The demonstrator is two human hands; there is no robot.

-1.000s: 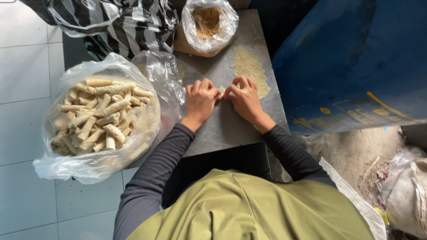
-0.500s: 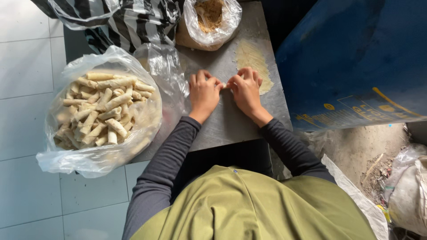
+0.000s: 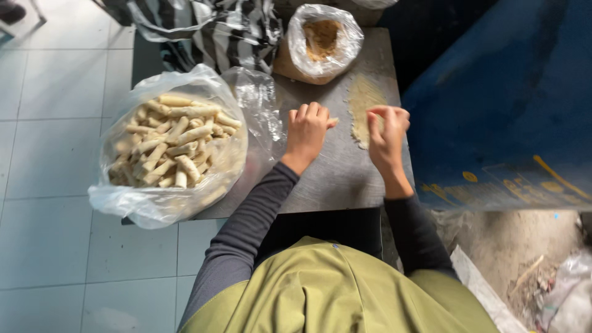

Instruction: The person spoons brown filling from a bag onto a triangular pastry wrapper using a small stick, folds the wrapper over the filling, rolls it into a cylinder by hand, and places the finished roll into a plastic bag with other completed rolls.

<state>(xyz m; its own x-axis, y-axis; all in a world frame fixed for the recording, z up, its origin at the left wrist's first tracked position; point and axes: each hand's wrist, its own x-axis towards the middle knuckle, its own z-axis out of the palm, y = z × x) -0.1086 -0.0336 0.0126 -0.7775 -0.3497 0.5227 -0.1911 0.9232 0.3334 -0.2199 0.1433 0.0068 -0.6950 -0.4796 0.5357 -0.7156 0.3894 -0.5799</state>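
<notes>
My left hand (image 3: pixel 306 131) is curled over a small pale pastry roll (image 3: pixel 333 121) on the grey metal table (image 3: pixel 333 182); only the roll's tip shows past my fingers. My right hand (image 3: pixel 387 132) sits a little to the right, its bent fingertips pinching the near right edge of a thin pale wrapper sheet (image 3: pixel 359 102) that lies flat on the table. A clear plastic bag (image 3: pixel 154 206) holding several finished rolls (image 3: pixel 172 145) stands at the table's left end, close to my left forearm.
A plastic-lined bag of brownish filling (image 3: pixel 320 38) stands at the table's far end, behind the wrapper. Striped cloth (image 3: pixel 216 28) lies at the far left. A big blue surface (image 3: pixel 505 105) borders the table's right side. White floor tiles (image 3: pixel 49 154) lie to the left, with rubble at the lower right.
Both hands were together rolling one piece at the table's middle. My right hand has since moved right onto the wrapper sheet, while my left keeps the roll.
</notes>
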